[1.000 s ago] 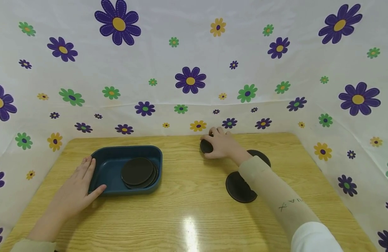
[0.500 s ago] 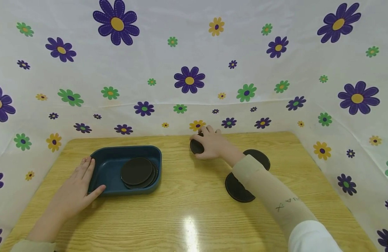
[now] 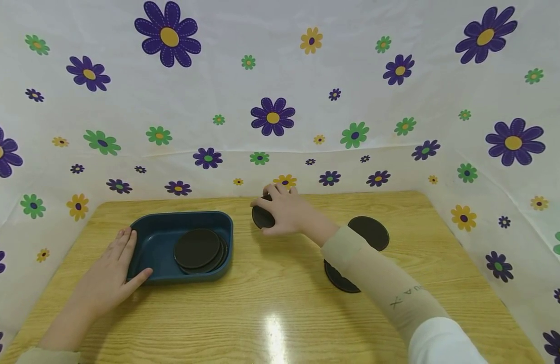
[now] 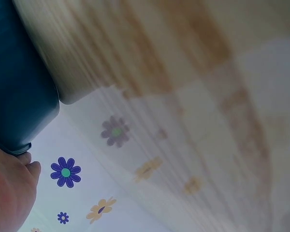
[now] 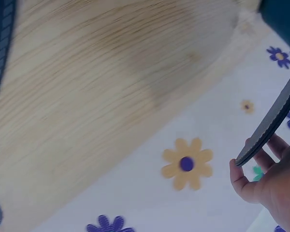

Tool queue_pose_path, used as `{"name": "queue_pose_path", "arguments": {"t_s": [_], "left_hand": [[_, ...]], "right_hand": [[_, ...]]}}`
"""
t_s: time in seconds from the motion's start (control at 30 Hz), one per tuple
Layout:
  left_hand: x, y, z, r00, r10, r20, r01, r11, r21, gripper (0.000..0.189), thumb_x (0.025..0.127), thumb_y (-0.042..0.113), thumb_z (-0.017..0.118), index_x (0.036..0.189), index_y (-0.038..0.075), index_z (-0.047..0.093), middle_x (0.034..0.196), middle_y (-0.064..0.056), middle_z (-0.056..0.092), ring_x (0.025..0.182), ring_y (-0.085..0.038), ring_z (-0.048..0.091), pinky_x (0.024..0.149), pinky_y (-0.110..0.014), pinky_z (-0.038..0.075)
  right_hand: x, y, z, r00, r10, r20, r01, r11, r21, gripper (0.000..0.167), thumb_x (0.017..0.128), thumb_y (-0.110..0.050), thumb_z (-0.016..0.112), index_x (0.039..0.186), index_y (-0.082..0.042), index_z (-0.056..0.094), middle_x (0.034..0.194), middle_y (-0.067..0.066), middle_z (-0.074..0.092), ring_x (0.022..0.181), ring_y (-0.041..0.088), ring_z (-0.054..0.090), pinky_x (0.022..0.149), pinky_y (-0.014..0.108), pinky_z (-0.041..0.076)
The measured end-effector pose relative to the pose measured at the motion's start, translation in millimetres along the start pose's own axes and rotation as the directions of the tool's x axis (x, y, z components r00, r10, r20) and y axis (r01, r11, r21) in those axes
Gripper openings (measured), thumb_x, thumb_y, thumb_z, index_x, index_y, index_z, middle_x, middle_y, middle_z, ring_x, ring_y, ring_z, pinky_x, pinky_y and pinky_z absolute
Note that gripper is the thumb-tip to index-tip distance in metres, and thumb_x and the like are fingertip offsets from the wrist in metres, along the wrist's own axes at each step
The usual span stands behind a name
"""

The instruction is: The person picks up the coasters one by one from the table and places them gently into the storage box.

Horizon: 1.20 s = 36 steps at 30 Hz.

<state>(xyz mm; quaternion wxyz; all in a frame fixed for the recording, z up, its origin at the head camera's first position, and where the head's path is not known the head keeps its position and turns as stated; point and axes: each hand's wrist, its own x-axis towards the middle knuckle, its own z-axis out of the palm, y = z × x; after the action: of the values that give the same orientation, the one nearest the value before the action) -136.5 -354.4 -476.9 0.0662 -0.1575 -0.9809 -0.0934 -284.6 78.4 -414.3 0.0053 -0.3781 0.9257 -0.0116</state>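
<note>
Between the thumb and fingers of my right hand [image 3: 286,212] is a round black coaster [image 3: 263,215], tilted and raised off the table near the back middle. The right wrist view shows that coaster [image 5: 273,118] edge-on, with stitching along its rim. My left hand [image 3: 100,278] rests on the left end of a dark blue bin [image 3: 148,255], fingers straight along its side and thumb at the front rim. Inside the bin's right half lies a stack of black coasters [image 3: 197,248]. Two more coasters lie flat at the right: one [image 3: 372,233] farther back, another [image 3: 340,279] partly hidden under my right forearm.
The wooden table [image 3: 243,313] extends in front of the bin and between it and the right-hand coasters. A white flower-print cloth [image 3: 234,81] rises along the back and both sides.
My right hand has moved left toward the bin, carrying the gripped coaster. The left hand, the bin and the stack inside have stayed where they were.
</note>
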Motion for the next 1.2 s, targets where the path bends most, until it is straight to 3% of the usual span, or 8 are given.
{"name": "queue_pose_path", "arguments": {"t_s": [0.27,0.43,0.6,0.93,1.2], "left_hand": [[-0.5,-0.2,1.0,1.0,0.0,-0.007,0.0,1.0,0.002,0.1,0.104,0.05,0.062,0.166,-0.01,0.011,0.172,-0.036,0.017,0.167,-0.04,0.002,0.13,-0.025,-0.017],[-1.1,-1.8,2.2,1.0,0.013,-0.024,-0.013,1.0,0.0,0.099,0.105,0.049,0.062,0.167,-0.009,0.01,0.172,-0.036,0.016,0.166,-0.044,0.007,0.13,-0.025,-0.017],[-0.7,-3.0,3.7,0.999,0.018,-0.028,-0.018,1.0,-0.006,0.099,0.105,0.048,0.062,0.167,-0.009,0.01,0.173,-0.036,0.015,0.165,-0.045,0.008,0.132,-0.028,-0.016],[0.1,-1.4,1.8,1.0,-0.008,0.0,0.008,1.0,-0.008,0.1,0.105,0.05,0.061,0.167,-0.009,0.008,0.174,-0.034,0.011,0.165,-0.046,0.007,0.127,-0.022,-0.021],[0.0,-0.2,0.6,1.0,-0.018,0.007,0.018,1.0,-0.014,0.101,0.105,0.051,0.061,0.167,-0.009,0.008,0.174,-0.035,0.012,0.165,-0.047,0.008,0.13,-0.027,-0.019]], "right_hand": [[11.2,-27,-5,0.997,-0.071,-0.016,0.071,0.997,0.006,0.071,0.089,-0.058,0.07,0.153,-0.037,0.051,0.152,0.01,0.045,0.133,0.031,0.044,0.1,0.055,0.049],[19.7,-43,-5,0.995,-0.095,-0.024,0.096,0.995,0.005,0.073,0.088,-0.059,0.071,0.155,-0.039,0.049,0.153,0.009,0.045,0.133,0.029,0.043,0.096,0.05,0.047],[29.1,-61,-6,0.994,-0.111,-0.004,0.111,0.993,-0.031,0.075,0.088,-0.064,0.068,0.156,-0.041,0.046,0.155,0.006,0.043,0.135,0.026,0.042,0.097,0.047,0.046],[48.9,-96,-5,0.987,-0.157,0.034,0.16,0.984,-0.081,0.074,0.091,-0.068,0.062,0.158,-0.043,0.042,0.158,0.004,0.041,0.139,0.025,0.039,0.105,0.049,0.044],[65.4,-119,2,0.981,-0.18,0.071,0.186,0.978,-0.096,0.076,0.091,-0.071,0.061,0.159,-0.045,0.04,0.161,0.002,0.04,0.141,0.023,0.04,0.108,0.048,0.044]]}}
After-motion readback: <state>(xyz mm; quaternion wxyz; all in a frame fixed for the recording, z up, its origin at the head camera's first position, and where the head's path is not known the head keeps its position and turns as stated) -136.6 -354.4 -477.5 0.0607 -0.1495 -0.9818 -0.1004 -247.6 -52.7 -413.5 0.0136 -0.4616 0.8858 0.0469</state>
